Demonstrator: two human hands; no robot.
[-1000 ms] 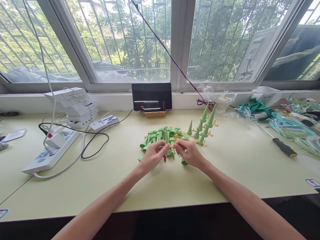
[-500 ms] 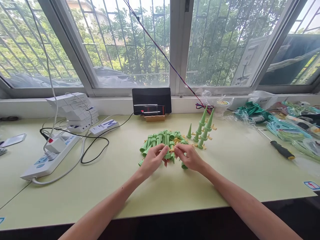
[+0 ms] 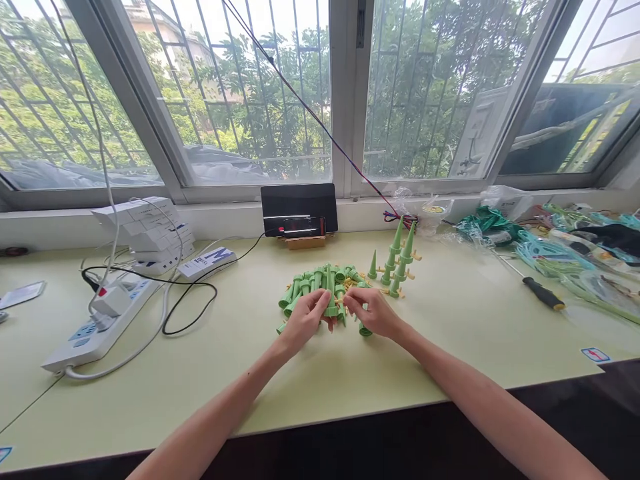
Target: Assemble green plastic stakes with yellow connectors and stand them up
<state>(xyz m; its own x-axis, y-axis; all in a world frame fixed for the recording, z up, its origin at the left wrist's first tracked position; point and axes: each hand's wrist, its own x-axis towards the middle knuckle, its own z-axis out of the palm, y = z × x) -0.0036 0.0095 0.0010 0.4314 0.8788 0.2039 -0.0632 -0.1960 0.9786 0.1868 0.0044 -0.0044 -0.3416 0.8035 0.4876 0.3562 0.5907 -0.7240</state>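
Note:
My left hand (image 3: 304, 321) is closed around a green plastic watering spike (image 3: 329, 291), which points upward with its wide collar at the bottom. On the spike's right side, the fingertips of my right hand (image 3: 376, 313) pinch a small yellow valve (image 3: 339, 301). Just behind my hands lies a pile of green spikes (image 3: 302, 285), with loose yellow valves (image 3: 351, 283) mixed in. A green cap (image 3: 365, 330) shows under my right hand. Right of the pile, spikes with yellow valves stand stacked in two columns (image 3: 402, 268), beside a single upright spike (image 3: 373, 265).
A black tablet (image 3: 300, 200) leans at the back with a phone before it. To the left are a power strip (image 3: 75, 352), cables and stacked white boxes (image 3: 159, 233). On the right lie a screwdriver (image 3: 543, 293) and bagged tubing (image 3: 550, 257).
The view has swung slightly to the right and up. Both hands keep their grip on the spike and its yellow valve, with little visible movement.

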